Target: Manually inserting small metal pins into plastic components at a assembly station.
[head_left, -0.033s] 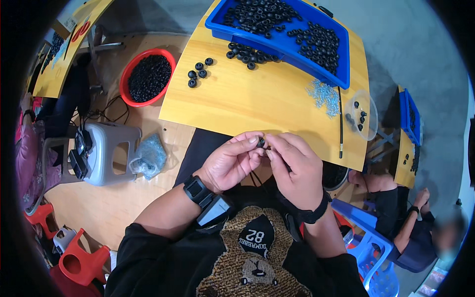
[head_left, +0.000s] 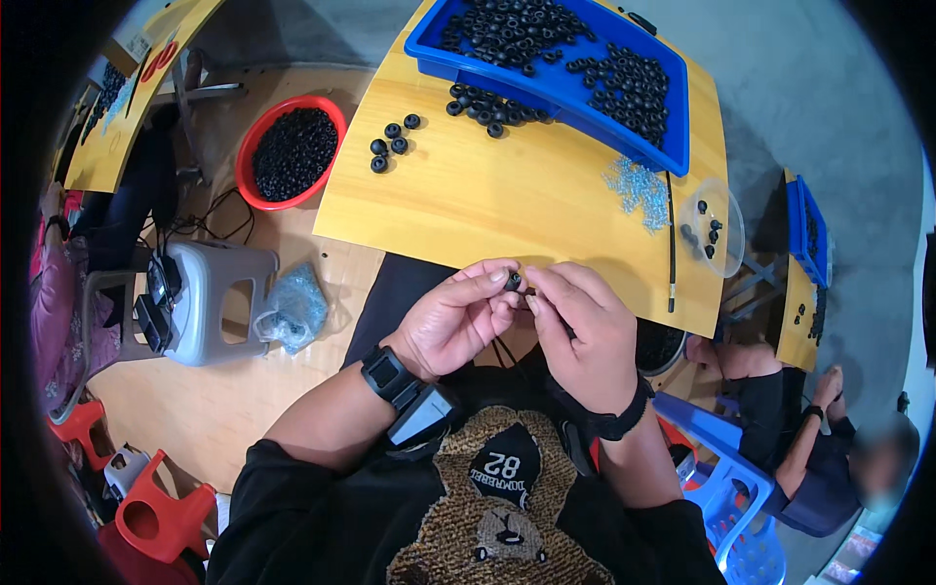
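In front of my body, past the near edge of the table, my two hands meet. Between thumb and fingers my left hand (head_left: 453, 317) pinches a small round black part with a hole (head_left: 513, 281). Right beside it, the thumb and forefinger of my right hand (head_left: 590, 341) are pressed together. Whatever they hold, if anything, is too small and hidden to name. Several similar black round parts (head_left: 393, 130) stand at the left of the yellow table (head_left: 429, 210), and a larger heap (head_left: 492, 109) lies against the blue tray.
A blue tray (head_left: 546, 90) of black parts stands at the back. Right of it are small clear-blue pieces (head_left: 639, 193), a black rod (head_left: 671, 244) and a clear round tub (head_left: 738, 224). Left on the floor are a red basin (head_left: 244, 161), a grey stool (head_left: 200, 302) and a plastic bag (head_left: 294, 307).
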### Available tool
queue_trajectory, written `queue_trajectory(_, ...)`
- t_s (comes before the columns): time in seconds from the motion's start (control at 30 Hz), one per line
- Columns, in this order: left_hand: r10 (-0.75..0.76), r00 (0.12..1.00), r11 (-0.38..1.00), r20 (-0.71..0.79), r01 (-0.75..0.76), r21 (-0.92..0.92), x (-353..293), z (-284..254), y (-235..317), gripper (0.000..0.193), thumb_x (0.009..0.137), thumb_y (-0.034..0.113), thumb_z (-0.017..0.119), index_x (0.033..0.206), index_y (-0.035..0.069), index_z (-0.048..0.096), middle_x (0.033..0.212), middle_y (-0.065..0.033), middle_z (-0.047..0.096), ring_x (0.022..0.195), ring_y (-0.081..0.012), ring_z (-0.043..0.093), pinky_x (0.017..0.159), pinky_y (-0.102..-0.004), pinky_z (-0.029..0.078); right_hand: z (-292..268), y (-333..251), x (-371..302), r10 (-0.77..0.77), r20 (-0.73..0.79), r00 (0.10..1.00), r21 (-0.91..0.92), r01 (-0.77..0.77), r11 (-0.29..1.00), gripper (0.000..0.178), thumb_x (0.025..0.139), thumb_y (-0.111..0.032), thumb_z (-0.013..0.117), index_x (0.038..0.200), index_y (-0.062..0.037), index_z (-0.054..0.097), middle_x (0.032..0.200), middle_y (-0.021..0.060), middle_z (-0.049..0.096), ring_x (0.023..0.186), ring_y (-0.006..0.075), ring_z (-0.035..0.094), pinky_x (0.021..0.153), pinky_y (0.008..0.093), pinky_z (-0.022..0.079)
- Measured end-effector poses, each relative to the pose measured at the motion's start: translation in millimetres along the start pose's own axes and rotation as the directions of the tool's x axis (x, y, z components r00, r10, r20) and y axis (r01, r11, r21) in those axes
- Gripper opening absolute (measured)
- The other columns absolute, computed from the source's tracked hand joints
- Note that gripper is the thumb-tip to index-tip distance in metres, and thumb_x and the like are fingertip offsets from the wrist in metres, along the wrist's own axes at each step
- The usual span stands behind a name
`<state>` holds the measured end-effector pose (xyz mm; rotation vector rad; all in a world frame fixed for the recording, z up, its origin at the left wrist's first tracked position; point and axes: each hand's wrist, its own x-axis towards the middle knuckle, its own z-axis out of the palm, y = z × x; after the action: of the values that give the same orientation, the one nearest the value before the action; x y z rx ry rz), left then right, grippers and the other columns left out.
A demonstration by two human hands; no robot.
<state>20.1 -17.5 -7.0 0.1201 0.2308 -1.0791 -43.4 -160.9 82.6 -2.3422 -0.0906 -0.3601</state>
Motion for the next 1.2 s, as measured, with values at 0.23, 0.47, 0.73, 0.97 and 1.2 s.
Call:
queue_trajectory(0.23,-0.008,1.0,1.0,-0.012,0.008,-0.013,-0.6,0.9,0.4,0.019,0.093,0.008,0.054,0.11,0.0,0.056,0.092,-0.0078,0.064,0.079,-0.014,0.063,0.072,-0.0245,0.053,3.4,2.3,-5.9,0.023,0.042,0.999,-0.008,-0.023,1.0,0.023,0.078,0.002,0.062,0.101,0.0016,0.063,0.094,0.0151,0.059,0.084,0.0312,0.06,0.073,0.0358,0.049)
queue_trajectory(0.47,0.024,0.998,1.0,-0.06,-0.024,0.014,-4.9,1.1,-1.0,0.019,0.094,0.008,0.052,0.11,0.0,0.057,0.091,-0.0083,0.063,0.078,-0.0141,0.062,0.073,-0.0269,0.052,4.3,0.8,-6.8,-0.027,0.067,0.997,0.006,0.026,1.0,0.023,0.08,-0.003,0.059,0.102,0.0009,0.061,0.086,0.0123,0.055,0.083,0.0298,0.056,0.072,0.0373,0.047)
queue_trajectory(0.73,0.037,0.998,0.996,-0.054,-0.032,0.079,-5.6,1.4,-5.6,0.018,0.094,0.011,0.05,0.108,0.002,0.056,0.089,-0.0063,0.061,0.08,-0.0141,0.06,0.074,-0.0292,0.051,4.2,6.2,-14.9,-0.002,0.099,0.995,0.033,-0.001,0.999,0.025,0.081,-0.005,0.058,0.106,0.0013,0.06,0.091,0.0127,0.055,0.086,0.0298,0.056,0.074,0.0374,0.047)
queue_trajectory(0.97,0.024,0.995,0.995,-0.095,-0.014,0.097,-4.1,5.5,-5.5,0.017,0.094,0.01,0.05,0.107,0.002,0.056,0.091,-0.0068,0.061,0.081,-0.0151,0.06,0.075,-0.0296,0.05,1.1,11.8,-16.7,0.026,0.076,0.997,0.106,-0.034,0.994,0.026,0.082,-0.006,0.059,0.107,-0.001,0.061,0.094,0.0131,0.057,0.088,0.0309,0.057,0.074,0.0381,0.048)
queue_trajectory(1.2,0.014,1.0,1.0,-0.007,-0.014,-0.011,-2.3,5.3,2.3,0.015,0.091,0.009,0.054,0.104,0.003,0.058,0.092,-0.0112,0.058,0.08,-0.0152,0.053,0.071,-0.0258,0.047,-21.3,24.2,-13.1,0.183,-0.019,0.983,0.039,-0.182,0.983,0.021,0.081,-0.006,0.059,0.101,-0.0017,0.064,0.086,0.0138,0.059,0.08,0.0316,0.059,0.07,0.0382,0.049)
